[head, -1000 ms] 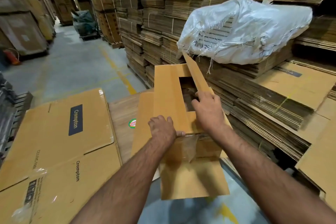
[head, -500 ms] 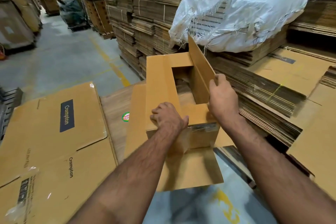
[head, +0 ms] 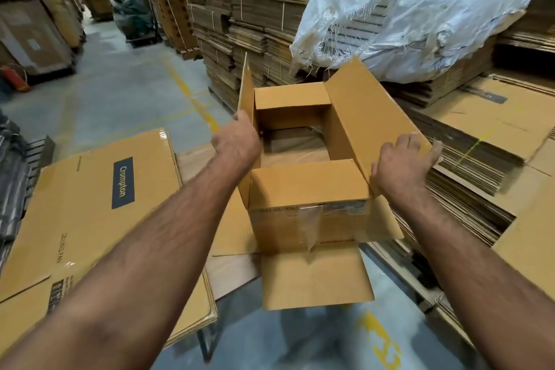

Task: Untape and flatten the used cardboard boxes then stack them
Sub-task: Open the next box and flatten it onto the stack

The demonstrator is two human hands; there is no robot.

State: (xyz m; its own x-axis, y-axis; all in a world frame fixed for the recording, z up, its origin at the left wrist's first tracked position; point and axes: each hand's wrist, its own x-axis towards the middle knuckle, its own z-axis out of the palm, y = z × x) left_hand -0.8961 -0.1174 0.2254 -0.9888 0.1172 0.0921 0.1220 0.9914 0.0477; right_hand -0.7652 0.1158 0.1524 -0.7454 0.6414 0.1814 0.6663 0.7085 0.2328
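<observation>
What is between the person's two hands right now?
In the head view, the open top of the cardboard box lies between the left hand and right hand, each holding a long flap.

Just one view here, a wide-angle head cam looking forward and down from the person's own eye line. It's close in: both forearms run up from the bottom corners to the hands, left hand (head: 237,141) and right hand (head: 401,164), on the open cardboard box (head: 309,189) at centre frame. Edges bend a bit. Farther up it catches the concrete floor (head: 126,90) aisle and stacked flattened cardboard (head: 249,24) behind.
</observation>
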